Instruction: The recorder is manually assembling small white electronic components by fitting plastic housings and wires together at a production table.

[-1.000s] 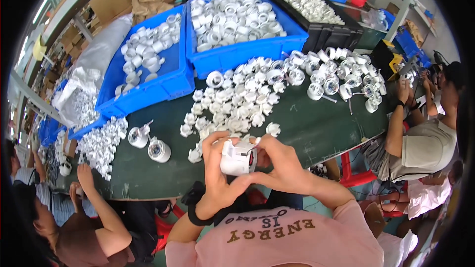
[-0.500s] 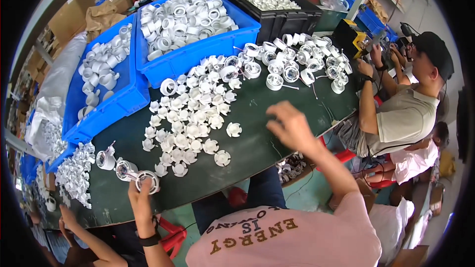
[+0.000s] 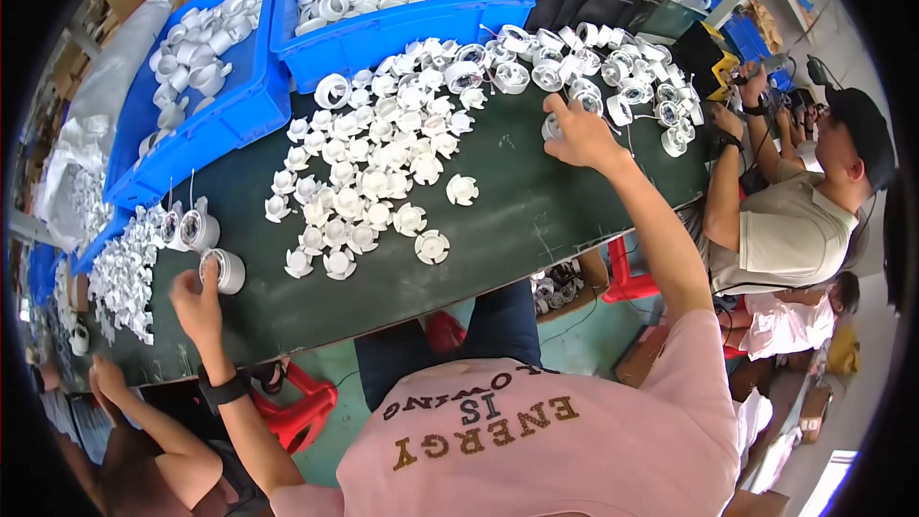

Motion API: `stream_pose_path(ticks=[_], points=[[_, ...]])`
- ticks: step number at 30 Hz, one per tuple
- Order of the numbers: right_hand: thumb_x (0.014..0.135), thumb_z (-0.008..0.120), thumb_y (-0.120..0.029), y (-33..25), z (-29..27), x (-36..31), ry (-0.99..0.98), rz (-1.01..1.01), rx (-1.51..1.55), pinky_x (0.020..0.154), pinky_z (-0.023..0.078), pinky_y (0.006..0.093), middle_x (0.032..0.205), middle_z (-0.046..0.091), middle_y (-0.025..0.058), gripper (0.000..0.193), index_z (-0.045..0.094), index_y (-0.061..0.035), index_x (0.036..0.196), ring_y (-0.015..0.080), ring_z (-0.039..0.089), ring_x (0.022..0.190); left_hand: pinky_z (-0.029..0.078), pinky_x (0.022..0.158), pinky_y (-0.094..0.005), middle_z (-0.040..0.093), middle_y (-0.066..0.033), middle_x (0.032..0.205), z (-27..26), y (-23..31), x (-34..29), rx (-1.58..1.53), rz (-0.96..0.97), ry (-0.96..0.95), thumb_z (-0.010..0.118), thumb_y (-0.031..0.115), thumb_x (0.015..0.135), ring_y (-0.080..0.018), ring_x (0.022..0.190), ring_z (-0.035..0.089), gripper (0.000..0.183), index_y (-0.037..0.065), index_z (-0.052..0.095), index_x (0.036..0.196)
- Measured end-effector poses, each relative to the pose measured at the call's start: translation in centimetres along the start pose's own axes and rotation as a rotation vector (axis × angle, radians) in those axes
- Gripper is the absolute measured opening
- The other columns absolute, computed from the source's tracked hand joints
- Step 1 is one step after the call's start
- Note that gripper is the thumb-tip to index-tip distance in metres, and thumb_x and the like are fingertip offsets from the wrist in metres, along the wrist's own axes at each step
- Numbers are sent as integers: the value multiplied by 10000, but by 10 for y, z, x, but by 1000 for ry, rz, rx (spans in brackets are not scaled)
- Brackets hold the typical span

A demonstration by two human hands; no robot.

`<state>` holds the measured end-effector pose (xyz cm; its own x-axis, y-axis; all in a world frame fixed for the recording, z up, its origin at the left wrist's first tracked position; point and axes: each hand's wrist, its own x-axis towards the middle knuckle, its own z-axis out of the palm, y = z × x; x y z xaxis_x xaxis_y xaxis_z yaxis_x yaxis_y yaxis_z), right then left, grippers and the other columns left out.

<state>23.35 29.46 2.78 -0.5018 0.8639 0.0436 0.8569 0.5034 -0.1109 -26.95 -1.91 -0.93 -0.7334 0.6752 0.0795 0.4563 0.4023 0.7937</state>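
My left hand point(image 3: 198, 308) is at the left end of the table, fingers apart. One fingertip overlaps the rim of a white round housing point(image 3: 230, 272) standing on the table. Two more white housings point(image 3: 198, 229) with thin wires stand just behind it. At the right, my right hand point(image 3: 586, 142) has its fingers round another white round housing point(image 3: 551, 127), partly hidden by them, at the near edge of a heap of wired housings point(image 3: 637, 88). Between my hands lie many small white claw-edged caps point(image 3: 335, 203).
Blue bins point(image 3: 412, 17) of white rings and elbow-like pieces line the table's far left side, beside a black bin point(image 3: 574, 0). Small white clips point(image 3: 124, 273) are piled at the left. A co-worker point(image 3: 795, 201) sits at the right; another person's arms point(image 3: 158, 431) show lower left.
My left hand has moved left and set its housing down by the other two, its fingers now loosened. My right hand has reached forward to the heap and closed round a housing. The view has shifted.
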Motion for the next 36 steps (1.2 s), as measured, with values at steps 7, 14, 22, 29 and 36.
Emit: stream_pose_path(ticks=[7,14,22,29,36], points=[[797,711,-155,-61,-13,-45,104,5,1147,726,512,334,978,600,94,383,493,-69,1101,202,628,825,352,968,-453,485,-209,1246,72,110,-103,197,687,-41,735,160,722,-382,1165,449,564,20,521,1224],[818,668,-203,-120,46,-42,217,-307,595,966,343,417,1180,516,178,555,434,-67,1303,354,451,1121,236,1002,-591,347,-209,1409,158,139,-94,421,761,-105,708,445,738,-476,1289,284,727,127,470,1346],[965,477,-223,-19,50,-46,358,-88,575,940,371,328,1103,546,131,408,475,-36,1327,253,505,1035,245,986,-606,380,-185,1398,206,153,-96,318,941,-184,643,493,787,-462,1292,290,699,107,471,1344],[993,421,-280,-13,54,-52,398,-69,657,939,357,303,1093,528,112,436,450,-31,1350,205,486,1028,232,996,-594,399,-195,1351,204,158,-101,288,883,-210,625,396,829,-430,1295,292,593,45,496,1290],[993,414,-283,-22,49,-51,337,-168,578,977,338,342,1171,508,151,442,449,-12,1341,263,469,1086,257,984,-579,416,-237,1302,189,165,-109,247,875,-238,641,313,826,-431,1260,338,544,-1,500,1248]])
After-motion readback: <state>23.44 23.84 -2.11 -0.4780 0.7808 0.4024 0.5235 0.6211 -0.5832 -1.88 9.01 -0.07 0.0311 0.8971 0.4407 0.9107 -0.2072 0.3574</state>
